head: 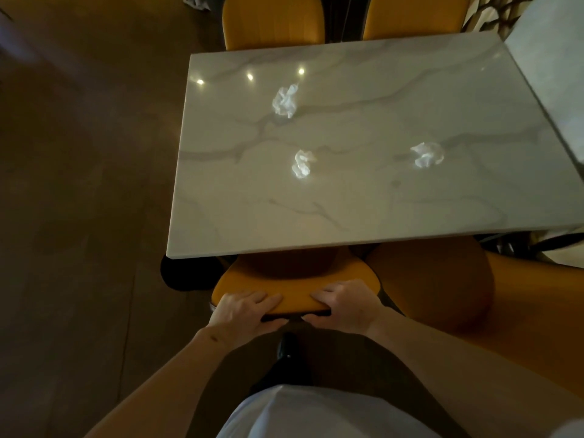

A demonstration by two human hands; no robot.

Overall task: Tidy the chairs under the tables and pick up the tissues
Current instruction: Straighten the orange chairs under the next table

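A white marble table (347, 216) carries three crumpled white tissues: one at the far left of centre (285, 101), one nearer the middle (301, 164), one to the right (427, 154). An orange chair (297, 289) stands at the table's near edge, its seat partly under the top. My left hand (243, 311) grips the top of its backrest, fingers over the front and thumb behind. My right hand (346, 306) grips the same backrest further right.
A second orange chair (442, 286) stands to the right, pulled out from the table. Two more orange chairs (273, 22) (417, 15) sit at the far side. Another marble table (553, 74) adjoins at the right. Dark wooden floor (79, 184) stretches to the left.
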